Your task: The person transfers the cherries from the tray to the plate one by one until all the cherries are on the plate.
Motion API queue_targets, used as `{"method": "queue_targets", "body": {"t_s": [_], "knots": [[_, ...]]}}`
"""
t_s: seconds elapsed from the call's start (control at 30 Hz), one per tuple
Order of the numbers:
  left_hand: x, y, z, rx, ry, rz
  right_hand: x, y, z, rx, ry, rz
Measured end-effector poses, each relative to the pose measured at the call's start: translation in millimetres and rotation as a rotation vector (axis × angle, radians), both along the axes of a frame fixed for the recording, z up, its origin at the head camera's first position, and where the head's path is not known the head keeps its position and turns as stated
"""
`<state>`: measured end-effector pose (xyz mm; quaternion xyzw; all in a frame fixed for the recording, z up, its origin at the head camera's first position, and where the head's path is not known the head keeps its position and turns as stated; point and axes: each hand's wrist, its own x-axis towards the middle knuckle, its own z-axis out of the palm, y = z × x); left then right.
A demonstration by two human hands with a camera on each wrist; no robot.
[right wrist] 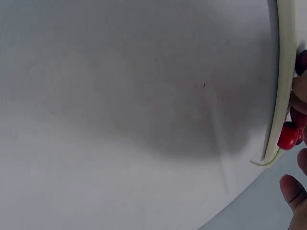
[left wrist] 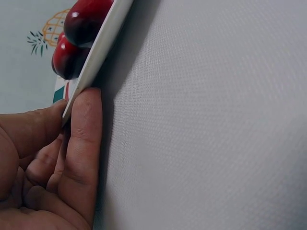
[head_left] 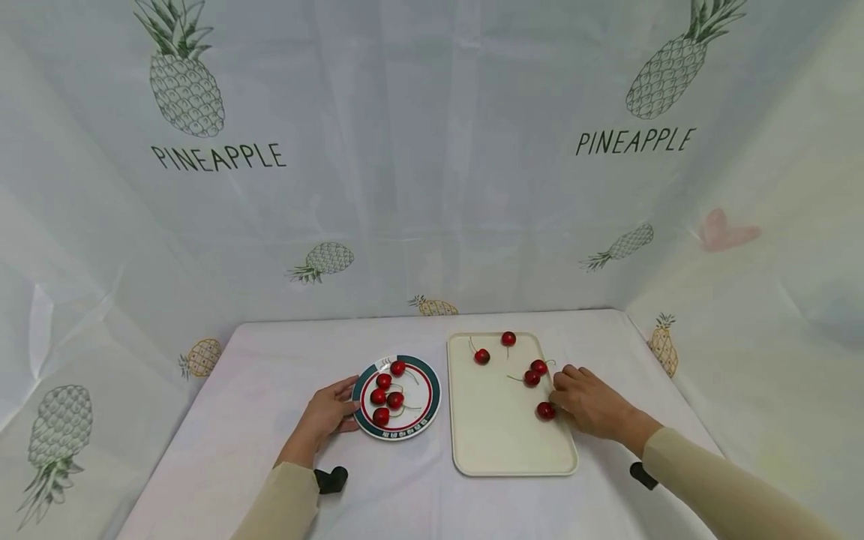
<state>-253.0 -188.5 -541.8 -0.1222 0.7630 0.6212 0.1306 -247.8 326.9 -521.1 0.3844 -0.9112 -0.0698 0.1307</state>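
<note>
At the left side of a round plate (head_left: 433, 411) with a teal rim, my left hand (head_left: 328, 411) pinches the edge. In the left wrist view, the thumb (left wrist: 38, 128) lies on the upper side of the rim and a finger (left wrist: 86, 143) underneath. Several red cherries (head_left: 395, 400) with stems lie on the plate. My right hand (head_left: 589, 400) is at the right edge of a cream tray (head_left: 496, 450), its fingertips right beside a dark red cherry (head_left: 546, 410). I cannot tell whether they grip it. That cherry's stem is hidden.
Toward the back of the tray lie more cherries: a pair (head_left: 532, 378) by the right edge, one (head_left: 482, 356) at left and one (head_left: 508, 339) at the far rim. A white cloth (head_left: 405, 502) covers the table. A pineapple-print curtain (head_left: 418, 187) rises behind it.
</note>
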Motion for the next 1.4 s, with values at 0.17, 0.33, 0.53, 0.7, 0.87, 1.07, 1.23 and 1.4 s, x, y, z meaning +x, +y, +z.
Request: {"method": "queue_targets", "body": {"t_s": [0.17,0.33,0.53,0.7,0.87,1.07,1.23,1.4], "knots": [[-0.9,0.3,-0.7,0.005,-0.004,0.007,4.1,-9.2,-3.8,-0.047,0.004,0.049],[0.0,1.0,-1.6,-0.002,0.005,0.017,6.0,-17.6,-5.6,-0.068,0.029,0.086],[3.6,2.0,-1.7,-0.010,0.023,0.012,7.5,-13.1,-3.8,-0.066,0.051,0.061],[4.6,2.1,-1.8,-0.016,0.030,0.011,7.6,-6.9,-5.1,-0.069,0.081,0.034],[4.1,1.7,-4.2,-0.010,0.033,0.017,6.6,-5.5,-9.2,-0.068,0.085,0.034],[5.0,1.4,-4.2,0.004,0.039,0.020,5.4,-7.3,-9.1,-0.093,0.105,0.064],[6.6,0.8,-3.9,0.000,0.038,0.025,10.2,-7.5,-7.4,-0.103,0.070,0.041],[7.3,0.2,-3.7,0.005,0.043,0.028,14.7,-7.1,-6.7,-0.116,0.021,-0.001]]}}
